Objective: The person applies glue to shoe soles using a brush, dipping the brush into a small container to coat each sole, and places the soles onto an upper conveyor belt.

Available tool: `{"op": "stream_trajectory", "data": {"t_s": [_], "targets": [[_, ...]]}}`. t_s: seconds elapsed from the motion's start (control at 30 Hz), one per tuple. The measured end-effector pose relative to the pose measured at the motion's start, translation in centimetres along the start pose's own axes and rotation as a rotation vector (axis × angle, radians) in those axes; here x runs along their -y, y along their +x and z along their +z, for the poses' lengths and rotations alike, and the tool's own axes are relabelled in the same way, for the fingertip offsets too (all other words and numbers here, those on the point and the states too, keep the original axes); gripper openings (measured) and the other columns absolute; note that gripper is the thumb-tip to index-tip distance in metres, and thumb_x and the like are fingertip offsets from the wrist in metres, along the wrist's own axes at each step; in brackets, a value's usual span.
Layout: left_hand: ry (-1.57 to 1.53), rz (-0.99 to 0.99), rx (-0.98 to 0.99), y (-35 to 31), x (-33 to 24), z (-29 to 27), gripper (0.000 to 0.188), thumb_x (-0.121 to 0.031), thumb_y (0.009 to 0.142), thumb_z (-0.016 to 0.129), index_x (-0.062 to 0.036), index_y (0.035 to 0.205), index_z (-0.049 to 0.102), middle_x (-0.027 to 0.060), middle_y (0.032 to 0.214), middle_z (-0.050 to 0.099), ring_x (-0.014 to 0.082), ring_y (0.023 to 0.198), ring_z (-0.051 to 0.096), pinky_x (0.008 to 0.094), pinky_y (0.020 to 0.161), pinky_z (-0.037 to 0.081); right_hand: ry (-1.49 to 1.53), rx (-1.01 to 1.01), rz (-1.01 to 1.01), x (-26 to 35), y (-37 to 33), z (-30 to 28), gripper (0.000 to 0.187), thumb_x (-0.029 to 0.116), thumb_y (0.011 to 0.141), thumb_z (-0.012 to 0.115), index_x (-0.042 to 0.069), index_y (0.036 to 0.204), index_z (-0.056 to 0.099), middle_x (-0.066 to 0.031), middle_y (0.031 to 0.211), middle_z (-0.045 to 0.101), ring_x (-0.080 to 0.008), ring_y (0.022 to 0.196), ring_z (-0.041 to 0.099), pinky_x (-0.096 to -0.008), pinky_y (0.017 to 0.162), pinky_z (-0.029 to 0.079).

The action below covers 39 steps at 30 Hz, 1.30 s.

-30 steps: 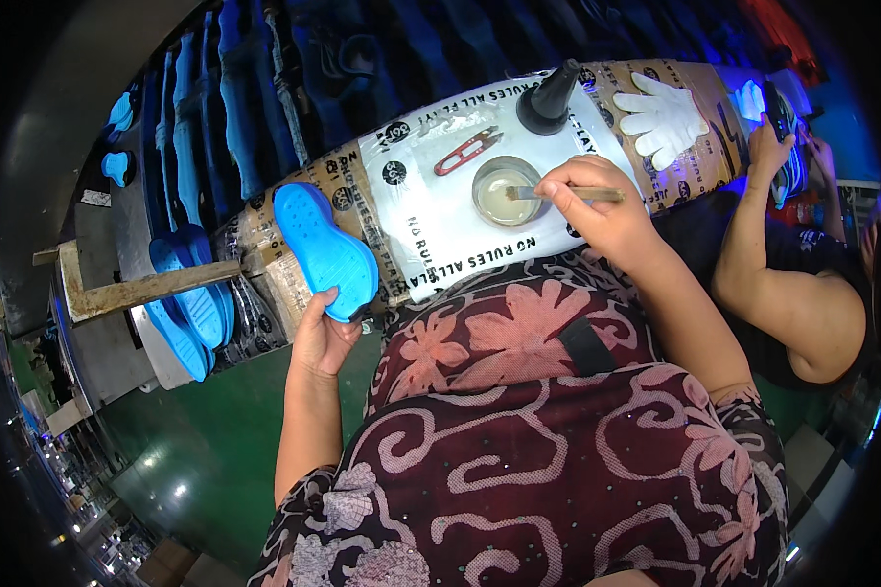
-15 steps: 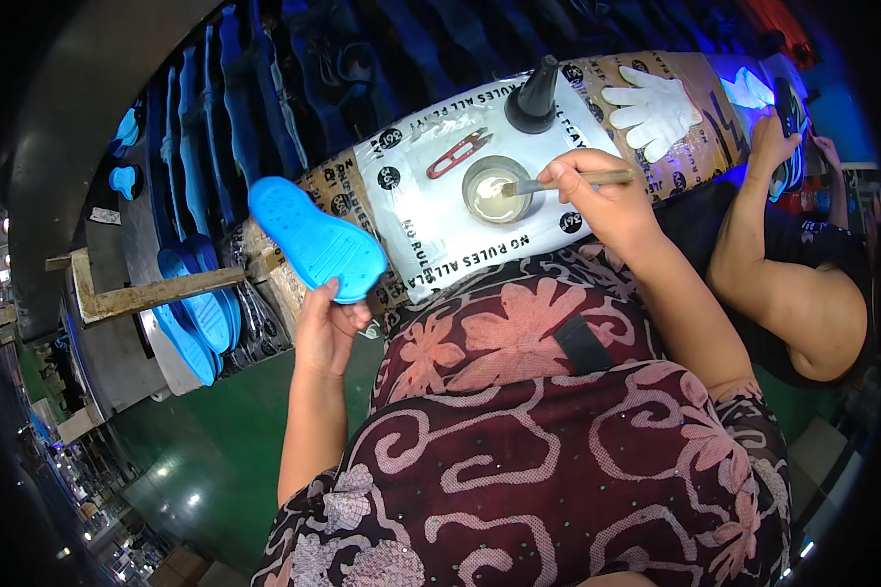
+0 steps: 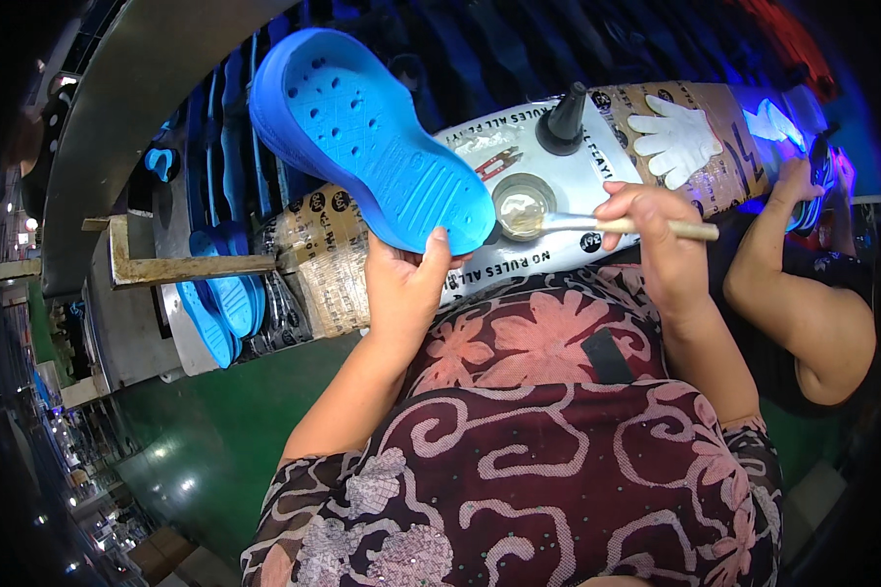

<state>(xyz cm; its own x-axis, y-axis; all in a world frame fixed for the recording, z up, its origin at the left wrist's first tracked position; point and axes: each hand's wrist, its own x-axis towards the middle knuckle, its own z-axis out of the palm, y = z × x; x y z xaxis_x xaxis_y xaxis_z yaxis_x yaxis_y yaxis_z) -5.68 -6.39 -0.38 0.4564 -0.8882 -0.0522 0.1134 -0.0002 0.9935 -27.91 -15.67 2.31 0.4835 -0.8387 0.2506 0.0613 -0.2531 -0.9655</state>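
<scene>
A blue foam shoe sole (image 3: 382, 161) with small holes and grooves is raised above the worktop. My left hand (image 3: 403, 286) grips its narrower end, thumb on top and fingers beneath. In my right hand (image 3: 668, 245) is a flat brush (image 3: 582, 223) with a pale wooden handle, held pen-like with fingers closed round it. Its bristle end is at the right rim of a small round cup (image 3: 529, 182) of whitish liquid. Behind the sole's edge lie red-handled thread snips (image 3: 500, 163), partly hidden.
A black cone (image 3: 563, 127) and a white glove (image 3: 675, 140) lie beyond the cup. More blue soles (image 3: 227, 303) sit at the left beside a wooden bar (image 3: 196, 269). Dark strips of a conveyor run along the far side. At right, another person's hand (image 3: 798, 183) holds something.
The sole has come up closer and moved right, now partly covering the white sheet and the snips. The brush has shifted from inside the cup toward its right rim.
</scene>
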Motion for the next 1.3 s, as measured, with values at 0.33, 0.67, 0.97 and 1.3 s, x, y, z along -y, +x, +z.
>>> {"op": "stream_trajectory", "data": {"t_s": [0.33,0.67,0.97,1.3], "targets": [[0.153,0.145,0.053,0.1,0.7,0.0,0.035,-0.002,0.082,0.059,0.0030,0.114,0.045,0.0118,0.103,0.059,0.0166,0.088,0.060,0.0295,0.081,0.047,-0.380,0.081,-0.204,0.9,0.6,1.5,0.020,0.020,0.090,0.055,0.008,0.081,0.068,-0.0018,0.071,0.066,-0.0138,0.065,0.060,-0.0394,0.092,0.038],[0.279,0.329,0.011,0.1,1.2,-0.6,0.030,-0.003,0.078,0.063,0.0030,0.105,0.051,0.0119,0.096,0.063,0.0157,0.086,0.061,0.0277,0.078,0.047,-0.280,-0.013,-0.070,0.6,0.2,1.4,0.021,0.019,0.090,0.055,0.005,0.081,0.068,-0.0026,0.069,0.066,-0.0124,0.062,0.060,-0.0393,0.092,0.037],[0.282,0.375,0.012,0.1,1.5,-0.8,0.030,-0.002,0.078,0.063,0.0033,0.105,0.051,0.0117,0.093,0.063,0.0163,0.084,0.061,0.0274,0.076,0.048,-0.473,0.066,-0.169,0.5,0.8,1.5,0.015,0.017,0.088,0.057,0.007,0.080,0.067,-0.0040,0.071,0.065,-0.0203,0.069,0.060,-0.0404,0.090,0.038],[0.314,0.424,0.034,0.2,1.5,-0.2,0.034,0.001,0.075,0.061,0.0050,0.108,0.054,0.0135,0.101,0.062,0.0192,0.091,0.060,0.0296,0.082,0.046,-0.547,0.152,-0.261,1.2,0.5,1.5,0.012,0.016,0.083,0.061,0.007,0.079,0.067,-0.0044,0.068,0.061,-0.0214,0.065,0.057,-0.0408,0.088,0.039]]}}
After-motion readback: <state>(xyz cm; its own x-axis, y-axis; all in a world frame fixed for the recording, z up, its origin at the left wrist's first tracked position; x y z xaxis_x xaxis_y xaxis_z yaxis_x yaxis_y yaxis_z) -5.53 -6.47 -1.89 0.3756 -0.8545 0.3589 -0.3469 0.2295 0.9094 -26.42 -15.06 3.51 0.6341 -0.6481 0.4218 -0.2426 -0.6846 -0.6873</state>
